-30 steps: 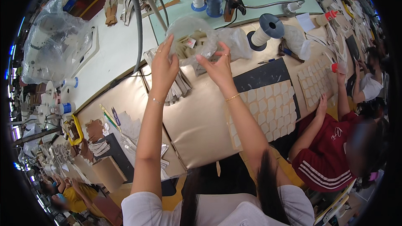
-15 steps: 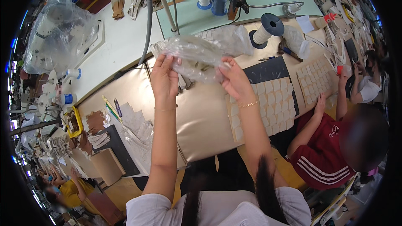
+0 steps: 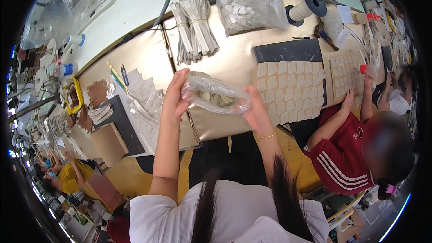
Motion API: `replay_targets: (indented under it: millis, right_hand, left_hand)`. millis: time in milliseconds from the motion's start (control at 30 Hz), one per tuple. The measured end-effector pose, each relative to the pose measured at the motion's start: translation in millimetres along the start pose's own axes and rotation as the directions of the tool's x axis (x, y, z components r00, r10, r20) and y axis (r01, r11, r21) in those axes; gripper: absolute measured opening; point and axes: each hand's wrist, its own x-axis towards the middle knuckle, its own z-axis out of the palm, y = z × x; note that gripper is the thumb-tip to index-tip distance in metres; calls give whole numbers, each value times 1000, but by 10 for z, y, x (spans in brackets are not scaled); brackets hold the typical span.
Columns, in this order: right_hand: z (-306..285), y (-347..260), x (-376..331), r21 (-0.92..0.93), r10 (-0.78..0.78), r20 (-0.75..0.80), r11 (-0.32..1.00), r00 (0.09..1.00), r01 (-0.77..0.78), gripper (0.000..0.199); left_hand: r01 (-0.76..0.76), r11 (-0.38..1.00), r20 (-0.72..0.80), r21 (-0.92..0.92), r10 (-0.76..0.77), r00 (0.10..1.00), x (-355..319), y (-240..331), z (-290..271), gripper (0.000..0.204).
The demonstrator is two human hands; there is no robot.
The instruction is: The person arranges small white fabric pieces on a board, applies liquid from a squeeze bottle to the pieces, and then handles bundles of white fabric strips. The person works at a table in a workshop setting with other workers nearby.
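Observation:
A clear plastic bag point(image 3: 204, 105) is stretched between my two hands over the near part of the table. Its rim is spread wide, and pale beige-green pieces point(image 3: 210, 98) lie inside; their exact kind I cannot make out. My left hand point(image 3: 175, 93) grips the bag's left edge, with the thumb near the rim. At the other end, my right hand point(image 3: 258, 111) pinches the right edge. Just beyond the bag lie bundled pale strips point(image 3: 194, 31) tied with bands. To the right of my right hand is a board covered with rows of cream pieces point(image 3: 288, 92).
A clear bag of small pale pieces point(image 3: 249, 15) and a large thread spool point(image 3: 299, 12) stand at the back. A dark board point(image 3: 288, 51) lies under the rows. Snips point(image 3: 124, 75) and grey strips are at left. A co-worker in red point(image 3: 339, 162) sits close on the right.
Both hands have drawn the plastic bag nearer to me and lower. Its mouth is now spread, showing the pieces inside. The strip bundles behind it have come into full view.

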Motion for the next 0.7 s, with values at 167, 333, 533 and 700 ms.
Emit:
replay_targets:
  millis: [167, 333, 533, 700]
  right_hand:
    - [-85, 489, 77, -867, -591, 217, 249, 777, 432, 52]
    - [59, 439, 265, -893, -554, 103, 315, 826, 322, 42]
    - [48, 375, 139, -890, -509, 75, 354, 857, 288, 26]
    - [-264, 541, 130, -914, -647, 228, 116, 728, 389, 24]
  left_hand:
    - [-170, 260, 60, 951, 383, 922, -74, -267, -272, 46]
    - [-321, -189, 369, 928, 587, 721, -139, -356, -181, 28]
    - [-112, -519, 448, 847, 584, 677, -212, -281, -126, 27]
    - [-242, 303, 27, 922, 573, 819, -209, -375, -217, 24]
